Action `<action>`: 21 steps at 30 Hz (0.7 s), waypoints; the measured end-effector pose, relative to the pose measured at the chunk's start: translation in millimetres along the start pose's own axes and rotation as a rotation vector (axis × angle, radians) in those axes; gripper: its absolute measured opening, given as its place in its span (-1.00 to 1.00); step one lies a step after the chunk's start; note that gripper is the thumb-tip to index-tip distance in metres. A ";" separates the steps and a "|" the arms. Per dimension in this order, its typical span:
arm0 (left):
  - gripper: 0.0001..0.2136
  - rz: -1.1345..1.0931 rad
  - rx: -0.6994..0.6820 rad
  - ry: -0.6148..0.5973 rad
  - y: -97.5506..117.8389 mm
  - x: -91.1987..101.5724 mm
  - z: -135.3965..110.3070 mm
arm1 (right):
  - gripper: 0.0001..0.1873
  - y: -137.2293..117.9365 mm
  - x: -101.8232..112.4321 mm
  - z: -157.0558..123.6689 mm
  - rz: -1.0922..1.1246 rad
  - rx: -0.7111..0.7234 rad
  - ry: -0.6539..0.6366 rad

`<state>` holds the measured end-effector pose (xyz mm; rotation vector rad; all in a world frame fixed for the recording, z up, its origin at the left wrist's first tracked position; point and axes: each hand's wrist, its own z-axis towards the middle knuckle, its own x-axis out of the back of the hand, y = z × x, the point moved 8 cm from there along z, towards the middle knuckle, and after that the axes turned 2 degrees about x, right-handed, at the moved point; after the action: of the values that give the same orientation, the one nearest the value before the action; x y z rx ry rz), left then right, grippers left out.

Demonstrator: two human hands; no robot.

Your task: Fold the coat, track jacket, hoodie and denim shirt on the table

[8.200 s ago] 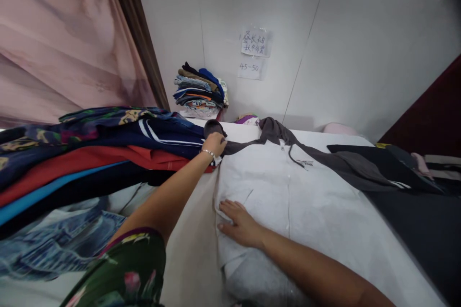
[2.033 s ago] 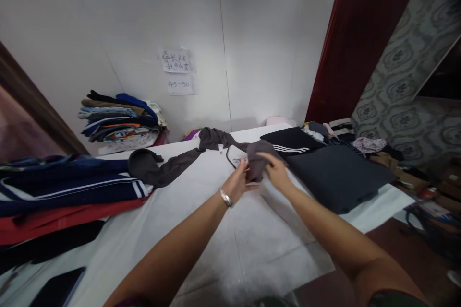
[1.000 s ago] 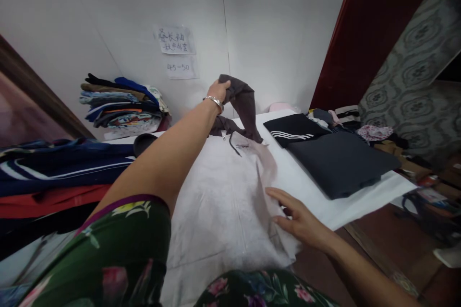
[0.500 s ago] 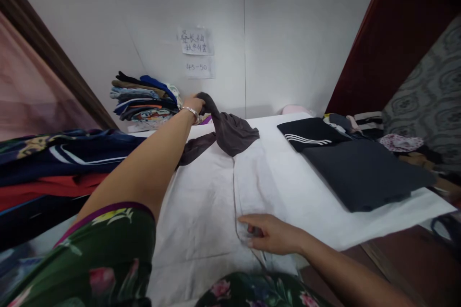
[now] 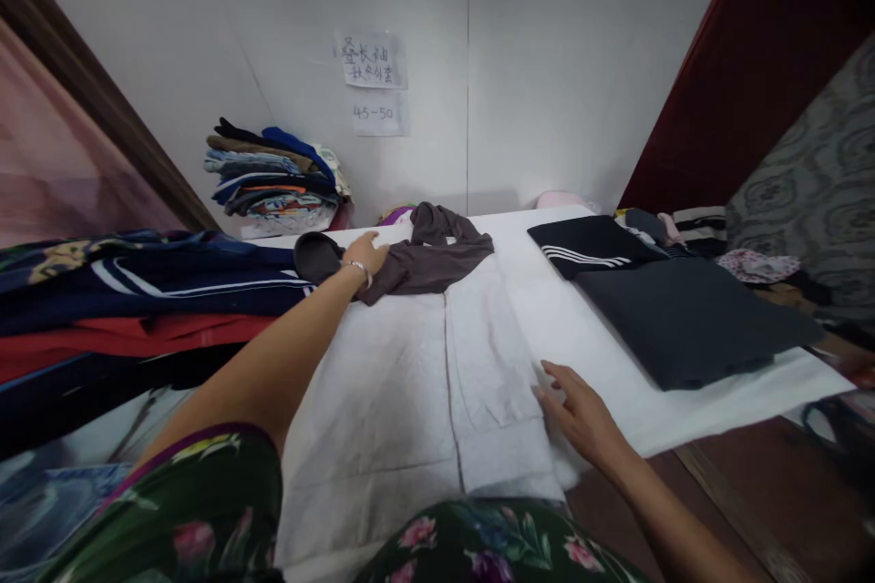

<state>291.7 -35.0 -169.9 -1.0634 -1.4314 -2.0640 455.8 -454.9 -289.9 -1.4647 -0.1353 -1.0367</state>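
Observation:
A pale jacket (image 5: 403,392) lies flat, front up, with a dark grey-brown upper part (image 5: 424,269) at its far end. Down its middle runs a front seam or closure. My left hand (image 5: 365,260) rests at the left of the dark cloth, fingers loosely stretched, not gripping it. A rounded dark fold lies just left of that hand. Beside the jacket's right edge, my right hand (image 5: 581,410) has its fingers apart and holds nothing; whether the fingertips touch the cloth I cannot tell.
A tall pile of folded clothes (image 5: 273,178) stands by the wall at the back left. More clothes (image 5: 150,291) are stacked at the left. Dark folded garments (image 5: 690,314) lie on the white table cover (image 5: 547,291) at right, with loose clothes beyond.
My left hand has let go of the raised dark cloth and come down nearer; that cloth now lies flat. My right hand has moved right, from the front seam to the jacket's edge.

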 end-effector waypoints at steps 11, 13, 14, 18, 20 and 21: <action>-0.73 0.141 -0.394 -0.484 37.7 -140.5 -167.5 | -0.43 22.6 -12.4 -15.3 0.075 -0.178 -0.106; -0.73 0.178 -0.488 -0.495 41.2 -144.0 -184.4 | -0.45 25.0 -8.2 -17.8 0.014 -0.177 -0.133; -0.73 0.206 -0.537 -0.490 42.2 -144.5 -190.3 | -0.47 24.5 -7.5 -19.1 -0.024 -0.166 -0.161; -0.72 0.246 -0.621 -0.453 42.5 -142.2 -195.5 | -0.48 11.8 -1.7 -17.8 -0.172 -0.067 -0.167; -0.73 0.216 -0.606 -0.427 45.1 -138.9 -190.9 | -0.48 -3.5 2.6 -11.9 -0.215 0.055 -0.078; -0.73 0.206 -0.600 -0.410 47.9 -137.2 -188.2 | -0.48 -12.3 2.4 -8.9 -0.226 0.130 -0.040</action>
<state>344.1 -238.2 -281.6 -1.8710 -0.8019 -2.2573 444.9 -461.0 -280.9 -1.3737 -0.3971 -1.1580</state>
